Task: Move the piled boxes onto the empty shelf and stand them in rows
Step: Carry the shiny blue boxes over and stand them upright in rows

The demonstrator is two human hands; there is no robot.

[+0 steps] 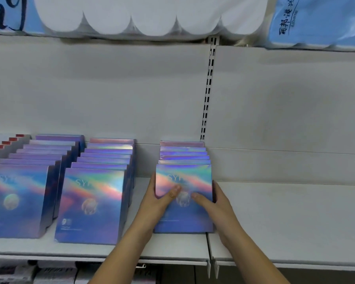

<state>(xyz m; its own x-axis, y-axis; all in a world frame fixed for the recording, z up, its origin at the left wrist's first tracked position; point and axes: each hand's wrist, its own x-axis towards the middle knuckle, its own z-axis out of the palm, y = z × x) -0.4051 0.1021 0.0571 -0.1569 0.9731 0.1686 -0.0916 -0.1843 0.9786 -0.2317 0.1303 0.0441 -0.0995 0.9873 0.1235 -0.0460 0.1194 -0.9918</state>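
Now clamped round the side edges of the front box (184,220), with thumbs (173,191) flat on its face: left hand (159,201), right hand (217,203). Held upright at the head of the third row (182,153), on the shelf (285,212), right of two other rows (98,160). Probably squaring it up; next, release without tipping it, then fetch more.

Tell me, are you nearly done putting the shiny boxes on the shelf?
Partway. The left row and middle row already stand. The left hand and right hand grip the front box of a third row. The right shelf section has no boxes yet. The pile is out of view, so what's left is unclear.
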